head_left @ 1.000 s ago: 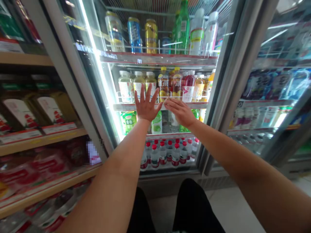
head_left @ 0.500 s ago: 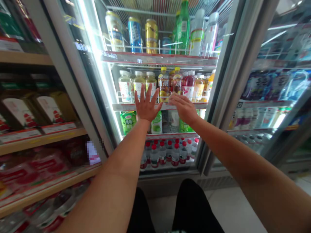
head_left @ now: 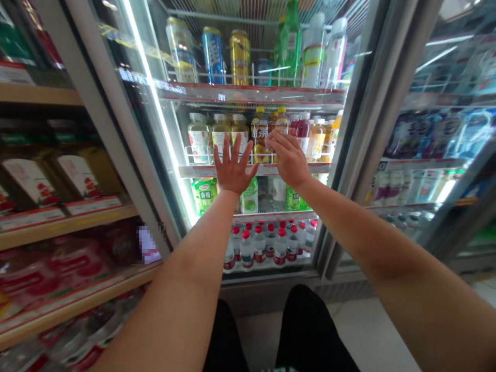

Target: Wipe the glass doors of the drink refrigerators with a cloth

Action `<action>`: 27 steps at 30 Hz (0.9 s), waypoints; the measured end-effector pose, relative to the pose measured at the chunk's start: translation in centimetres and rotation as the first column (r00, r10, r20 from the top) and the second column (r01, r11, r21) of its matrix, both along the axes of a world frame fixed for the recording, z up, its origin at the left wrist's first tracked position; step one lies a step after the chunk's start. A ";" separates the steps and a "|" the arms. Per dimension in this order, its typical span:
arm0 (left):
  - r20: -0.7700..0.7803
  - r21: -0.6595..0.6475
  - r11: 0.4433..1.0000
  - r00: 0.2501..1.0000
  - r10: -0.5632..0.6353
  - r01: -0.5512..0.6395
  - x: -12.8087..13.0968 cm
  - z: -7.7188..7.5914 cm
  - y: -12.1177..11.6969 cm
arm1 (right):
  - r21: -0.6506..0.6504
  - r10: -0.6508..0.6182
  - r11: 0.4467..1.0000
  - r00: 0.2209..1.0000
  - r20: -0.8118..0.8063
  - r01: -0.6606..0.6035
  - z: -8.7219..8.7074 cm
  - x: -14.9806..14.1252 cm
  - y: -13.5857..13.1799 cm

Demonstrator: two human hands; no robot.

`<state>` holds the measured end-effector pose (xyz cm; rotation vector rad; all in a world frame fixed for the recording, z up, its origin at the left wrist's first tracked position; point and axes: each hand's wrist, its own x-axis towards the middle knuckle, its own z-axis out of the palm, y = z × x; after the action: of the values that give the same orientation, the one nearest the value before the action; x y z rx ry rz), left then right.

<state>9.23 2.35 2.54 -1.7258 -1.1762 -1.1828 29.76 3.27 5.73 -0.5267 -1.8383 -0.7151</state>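
My left hand [head_left: 231,168] is raised with its fingers spread, held in front of the rail of the middle shelf [head_left: 201,170] in the open drinks fridge. It holds nothing. My right hand [head_left: 287,157] reaches a little higher, fingers stretched toward the yellow-capped tea bottles [head_left: 260,132] and the red drink bottle [head_left: 302,132] on that shelf. Its fingertips are at the bottles, but I see no grasp. Pale bottles [head_left: 198,137] stand to the left of my left hand.
Cans [head_left: 240,54] and green bottles [head_left: 289,44] fill the top shelf. Green-labelled bottles [head_left: 205,194] and red-capped water bottles [head_left: 267,243] sit on the lower shelves. The open glass door [head_left: 116,103] stands at the left, wooden shelves with packets [head_left: 70,175] beyond it. A closed fridge [head_left: 437,134] stands at the right.
My right hand has risen from the shelf rail up to the bottles on the middle shelf. My left hand has stayed in place, fingers spread.
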 end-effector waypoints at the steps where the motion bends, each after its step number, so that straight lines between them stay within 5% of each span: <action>1: 0.004 -0.002 1.000 1.000 -0.005 0.005 0.0 0.0 -0.1 | -0.011 0.015 1.000 0.998 0.062 -0.014 0.0 -0.1 0.0; 4: 0.016 -0.002 1.000 0.999 -0.030 0.030 0.1 0.0 -0.2 | -0.067 0.067 0.996 0.968 0.240 -0.053 0.2 -0.2 -0.1; 10: -0.010 0.057 0.998 1.000 -0.017 0.018 -0.1 -0.2 0.3 | -0.048 0.040 0.998 0.998 0.057 -0.038 0.8 -0.2 0.2; 16: -0.025 0.102 0.995 1.000 0.002 0.001 -0.1 -0.2 0.2 | -0.103 0.085 0.993 0.959 0.269 -0.058 0.1 -0.5 -0.2; 22: -0.018 0.105 0.994 1.000 -0.024 0.026 -0.1 -0.1 0.0 | -0.041 0.010 0.999 0.999 0.032 -0.009 0.8 -0.4 -0.2; 27: -0.019 0.086 0.996 1.000 -0.008 0.010 -0.2 -0.2 0.3 | -0.072 0.060 0.996 0.967 0.249 -0.043 0.0 -0.5 -0.6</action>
<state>9.08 2.68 2.35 -1.6756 -1.0912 -1.2030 29.21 2.71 5.72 -0.4445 -2.1108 -0.7131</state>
